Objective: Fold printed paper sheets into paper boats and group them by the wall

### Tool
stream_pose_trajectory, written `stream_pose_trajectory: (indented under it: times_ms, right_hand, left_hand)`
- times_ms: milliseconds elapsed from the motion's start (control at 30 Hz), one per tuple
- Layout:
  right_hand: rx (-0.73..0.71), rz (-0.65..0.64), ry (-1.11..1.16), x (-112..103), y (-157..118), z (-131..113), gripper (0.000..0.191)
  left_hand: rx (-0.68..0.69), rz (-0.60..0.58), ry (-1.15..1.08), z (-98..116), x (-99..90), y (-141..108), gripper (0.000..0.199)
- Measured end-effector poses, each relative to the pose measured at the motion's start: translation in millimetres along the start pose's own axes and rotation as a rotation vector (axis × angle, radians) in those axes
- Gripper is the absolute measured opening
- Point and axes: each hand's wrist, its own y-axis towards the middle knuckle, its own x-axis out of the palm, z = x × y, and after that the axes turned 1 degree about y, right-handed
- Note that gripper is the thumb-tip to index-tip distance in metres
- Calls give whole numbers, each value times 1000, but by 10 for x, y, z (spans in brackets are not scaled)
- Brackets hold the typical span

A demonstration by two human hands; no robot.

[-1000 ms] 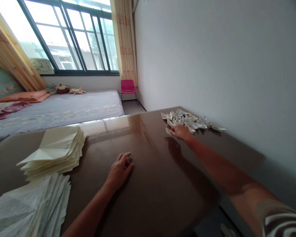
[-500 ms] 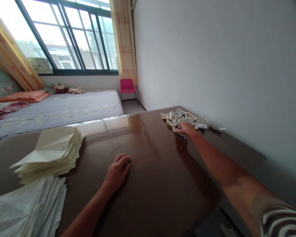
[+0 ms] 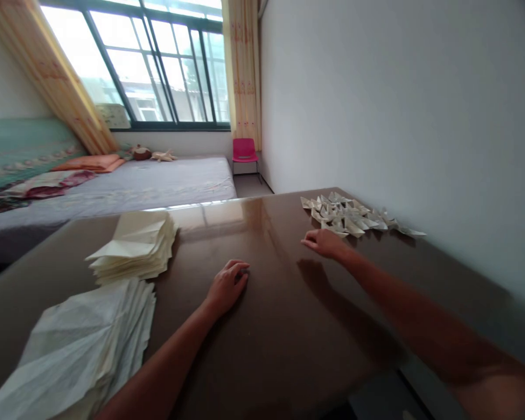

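My right hand [image 3: 326,243] hovers over the brown table, just in front of a cluster of folded paper boats [image 3: 354,225]. Its fingers are curled together and nothing shows in them. The boats stand close to one another in rough rows by the wall. Palm down, my left hand [image 3: 228,284] rests on the table, thumb apart from the loosely bent fingers, holding nothing. Left of it lie two stacks of creased paper: a cream paper stack [image 3: 135,248] farther back and a whiter paper stack [image 3: 83,344] nearer to me.
The brown glossy table [image 3: 254,344] reaches to the white wall [image 3: 376,105] on the right. Beyond its far edge are a bed [image 3: 188,178] with soft toys and folded bedding, a pink chair [image 3: 244,151] and a window with curtains [image 3: 245,76].
My right hand has let go of a paper boat at the cluster's near edge and drawn back from it. My left hand stays on the table. The view has turned left.
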Motion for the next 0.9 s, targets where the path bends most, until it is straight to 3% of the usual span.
stream_pose_trajectory:
  times_ms: [67,167,267,367,467,600,667,733,800,900]
  right_hand:
    - [-191,-65,91,234,-121,-396,31]
    - [-262,-30,187,540,-239,-752,29]
    - [-230,89,244,713,-245,-806,28]
    - [-274,113,329,770,-226,-720,28]
    - [-314,116,383,773,-234,-652,29]
    - [-322,101,395,763,-246,-631,30]
    - [-336,85,396,763,-241,-620,30]
    - [-350,75,398,769,-231,-602,30]
    - [-353,77,393,782,-219,-583,30]
    - [-356,89,380,803,-205,-562,29]
  left_hand:
    - [18,7,13,42,-5,-37,25]
    - [67,-2,103,107,-16,-84,25]
    - [82,-59,209,197,-49,-117,28]
    - [68,-133,290,294,-173,-139,29]
    - [-29,-188,391,300,-498,-173,33]
    - [-277,-196,529,102,-1273,-360,35]
    - [-426,-159,595,-26,-1673,-553,38]
    - [-569,-133,649,-123,-1955,-785,42]
    - [-656,-160,664,-174,-2070,-1001,43]
    - [-704,-199,647,-194,-2000,-1211,44]
